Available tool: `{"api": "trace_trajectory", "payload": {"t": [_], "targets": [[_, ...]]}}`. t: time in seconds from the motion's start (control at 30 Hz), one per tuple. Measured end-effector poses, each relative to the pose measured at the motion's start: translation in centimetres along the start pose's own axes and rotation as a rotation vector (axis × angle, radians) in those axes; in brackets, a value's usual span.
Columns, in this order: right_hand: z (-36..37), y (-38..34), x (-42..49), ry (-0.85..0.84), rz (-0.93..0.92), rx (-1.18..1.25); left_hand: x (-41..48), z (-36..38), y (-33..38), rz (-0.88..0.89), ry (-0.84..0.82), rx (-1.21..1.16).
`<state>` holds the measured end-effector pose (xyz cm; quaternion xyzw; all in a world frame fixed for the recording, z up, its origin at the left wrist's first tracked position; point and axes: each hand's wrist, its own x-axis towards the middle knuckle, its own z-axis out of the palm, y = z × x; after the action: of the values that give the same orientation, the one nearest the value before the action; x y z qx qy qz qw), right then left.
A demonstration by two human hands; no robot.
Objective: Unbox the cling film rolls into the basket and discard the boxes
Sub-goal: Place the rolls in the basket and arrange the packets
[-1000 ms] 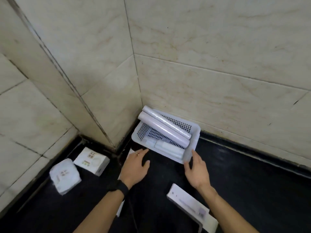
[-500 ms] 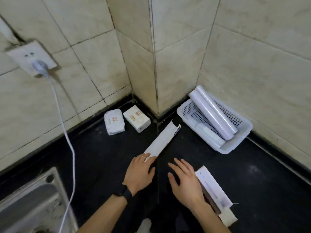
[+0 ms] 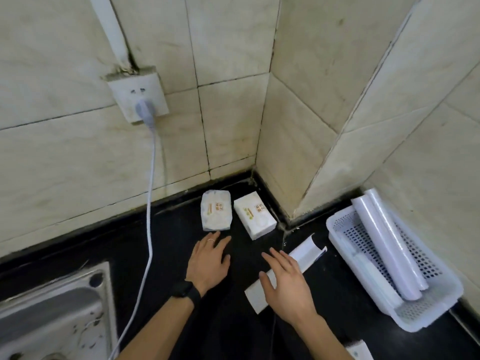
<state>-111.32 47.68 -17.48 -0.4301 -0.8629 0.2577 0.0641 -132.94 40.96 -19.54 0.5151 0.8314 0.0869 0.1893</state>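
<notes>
A white perforated basket (image 3: pixel 431 317) stands at the right against the wall, with several cling film rolls (image 3: pixel 384 245) lying in it. A long white box (image 3: pixel 304 255) with an open end flap lies on the black counter. My right hand (image 3: pixel 288 287) hovers flat over its near half, fingers spread, holding nothing. My left hand (image 3: pixel 207 263), with a ring and a black wristband, rests open on the counter to the left of the box, just below a wrapped white pack (image 3: pixel 217 214). The corner of another white box (image 3: pixel 359 349) shows at the bottom edge.
A small white carton (image 3: pixel 255 218) lies beside the wrapped pack in the tiled corner. A wall socket (image 3: pixel 137 98) holds a plug whose white cable (image 3: pixel 148 229) drops across the counter. A steel sink (image 3: pixel 52 315) is at the lower left.
The view has swung left, so the basket now sits at the far right. Both hands have come away from the basket. My right hand moved over the long open box; my left shifted toward the wrapped pack.
</notes>
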Motion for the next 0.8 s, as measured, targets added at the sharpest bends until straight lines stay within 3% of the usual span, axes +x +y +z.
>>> {"api": "trace_trajectory", "payload": {"t": [0.23,0.47,0.8], "targets": [[0.5,0.1,9.7,-0.1,0.077,-0.099,8.0,0.3,-2.5,-0.117,-0.011,0.001],[3.2,1.3,13.8,-0.26,0.249,-0.2,11.4,2.5,-4.7,-0.062,-0.127,0.103],[4.0,0.7,19.4,0.034,0.146,-0.532,12.0,2.0,-6.9,0.034,0.004,0.093]]}}
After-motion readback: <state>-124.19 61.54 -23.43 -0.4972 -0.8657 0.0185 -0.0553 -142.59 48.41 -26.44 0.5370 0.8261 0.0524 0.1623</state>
